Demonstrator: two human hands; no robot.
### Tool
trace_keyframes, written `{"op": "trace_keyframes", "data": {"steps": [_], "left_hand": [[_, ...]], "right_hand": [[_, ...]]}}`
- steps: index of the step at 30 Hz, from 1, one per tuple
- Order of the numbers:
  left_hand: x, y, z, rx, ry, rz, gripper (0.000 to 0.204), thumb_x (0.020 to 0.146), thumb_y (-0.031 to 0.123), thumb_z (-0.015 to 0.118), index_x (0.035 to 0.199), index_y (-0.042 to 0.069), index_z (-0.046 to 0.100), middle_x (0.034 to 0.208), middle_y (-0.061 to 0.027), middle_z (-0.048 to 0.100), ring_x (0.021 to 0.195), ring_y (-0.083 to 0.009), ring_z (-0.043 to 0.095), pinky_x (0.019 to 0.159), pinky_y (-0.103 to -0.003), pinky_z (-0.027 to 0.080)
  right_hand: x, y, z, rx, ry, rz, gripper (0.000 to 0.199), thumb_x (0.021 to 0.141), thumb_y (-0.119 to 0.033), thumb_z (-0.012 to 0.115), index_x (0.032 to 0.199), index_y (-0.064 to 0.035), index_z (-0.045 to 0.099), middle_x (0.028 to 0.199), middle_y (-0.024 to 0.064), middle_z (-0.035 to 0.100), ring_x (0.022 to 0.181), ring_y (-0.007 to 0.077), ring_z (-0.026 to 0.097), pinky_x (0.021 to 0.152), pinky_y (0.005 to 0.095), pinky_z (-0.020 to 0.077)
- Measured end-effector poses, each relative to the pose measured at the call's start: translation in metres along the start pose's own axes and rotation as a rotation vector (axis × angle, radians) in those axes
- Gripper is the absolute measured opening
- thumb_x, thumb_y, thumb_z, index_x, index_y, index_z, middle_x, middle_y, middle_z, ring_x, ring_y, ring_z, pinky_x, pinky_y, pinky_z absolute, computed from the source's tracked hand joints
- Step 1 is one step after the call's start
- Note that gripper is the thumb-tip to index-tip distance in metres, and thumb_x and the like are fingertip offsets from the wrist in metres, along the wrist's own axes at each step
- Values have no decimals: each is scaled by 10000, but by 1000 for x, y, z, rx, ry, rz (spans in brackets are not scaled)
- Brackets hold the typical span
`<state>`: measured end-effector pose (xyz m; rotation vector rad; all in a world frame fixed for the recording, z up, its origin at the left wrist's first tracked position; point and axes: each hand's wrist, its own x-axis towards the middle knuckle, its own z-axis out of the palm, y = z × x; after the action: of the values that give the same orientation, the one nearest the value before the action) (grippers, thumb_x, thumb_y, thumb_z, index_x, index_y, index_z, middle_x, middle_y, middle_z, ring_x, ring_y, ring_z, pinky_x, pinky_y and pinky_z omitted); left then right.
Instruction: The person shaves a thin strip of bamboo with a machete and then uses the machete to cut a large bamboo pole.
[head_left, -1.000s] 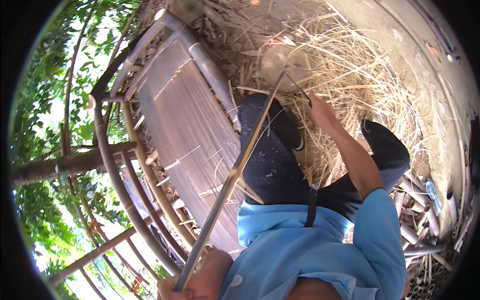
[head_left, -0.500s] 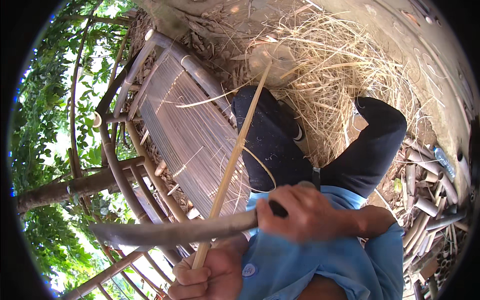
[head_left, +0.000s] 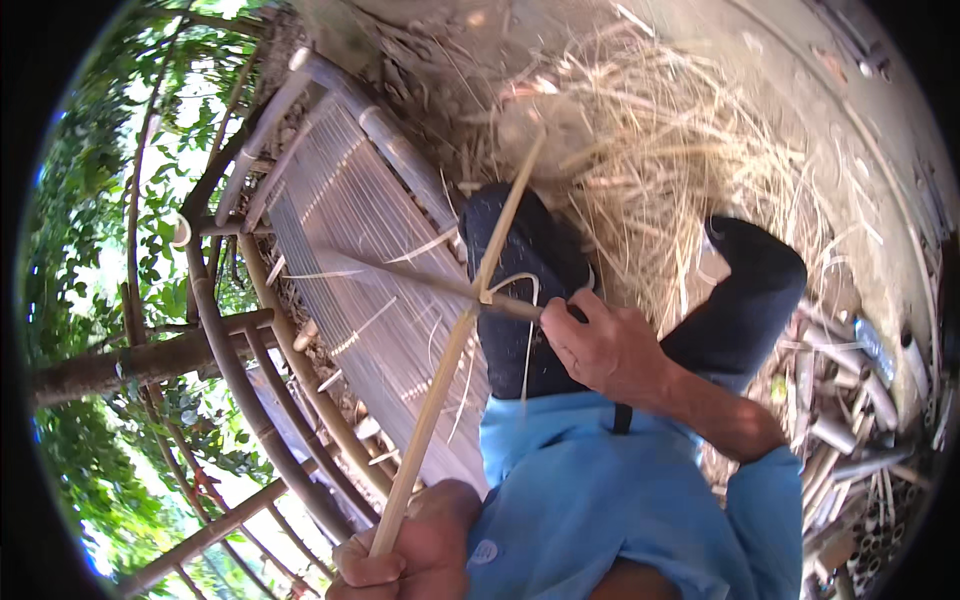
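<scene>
My left hand (head_left: 415,550) is closed around the near end of a long, pale bamboo strip (head_left: 430,415), low in the picture. The strip slants up and away past my thigh, its far end at a round wooden stump (head_left: 550,135). My right hand (head_left: 605,345) grips the handle of a machete (head_left: 410,275). The blade, smeared by motion, points left and crosses the strip around its middle. Right at the crossing, a thin curled shaving (head_left: 518,278) stands out from the strip. Whether the edge bites into the bamboo, I cannot tell.
A slatted bamboo bench (head_left: 350,190) with a rail frame stands on the left, thin shavings lying on it. A heap of pale bamboo shavings (head_left: 690,150) covers the ground ahead. Cut bamboo tubes (head_left: 835,435) and a plastic bottle (head_left: 872,345) lie at the right.
My right hand has moved forward with the machete, from near my left hand to the middle of the strip. My left hand keeps its hold, slightly lower in the picture.
</scene>
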<state>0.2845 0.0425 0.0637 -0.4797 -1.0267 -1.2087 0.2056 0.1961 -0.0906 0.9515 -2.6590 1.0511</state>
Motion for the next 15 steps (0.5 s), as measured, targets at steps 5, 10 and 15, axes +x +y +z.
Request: {"op": "trace_keyframes", "data": {"steps": [5, 10, 15], "left_hand": [[2, -9, 6, -142, 30, -12, 378, 1108, 365, 397, 816, 128, 434, 678, 48, 311, 507, -85, 272, 432, -243, 226], [4, -13, 5, -166, -19, 16, 373, 1102, 320, 401, 775, 141, 394, 694, 43, 308, 510, -81, 272, 432, -238, 219], [8, -24, 2, -45, -135, 180, 266, 1068, 318, 458, 886, 126, 429, 739, 37, 321, 562, -89, 339, 455, -240, 277]], "right_hand": [[19, 69, 33, -77, -30, 101, 54, 966, -103, 563, 997, -63, 545, 708, 125, 546, 521, 277, 634, 399, 386, 500], [36, 179, 101, 9, -119, 237, 206, 958, -73, 532, 1157, -68, 477, 632, 173, 559, 528, 368, 614, 448, 453, 499], [43, 293, 137, -168, -220, 557, 332, 965, -145, 555, 1291, -105, 510, 814, 239, 669, 735, 445, 661, 694, 564, 512]]}}
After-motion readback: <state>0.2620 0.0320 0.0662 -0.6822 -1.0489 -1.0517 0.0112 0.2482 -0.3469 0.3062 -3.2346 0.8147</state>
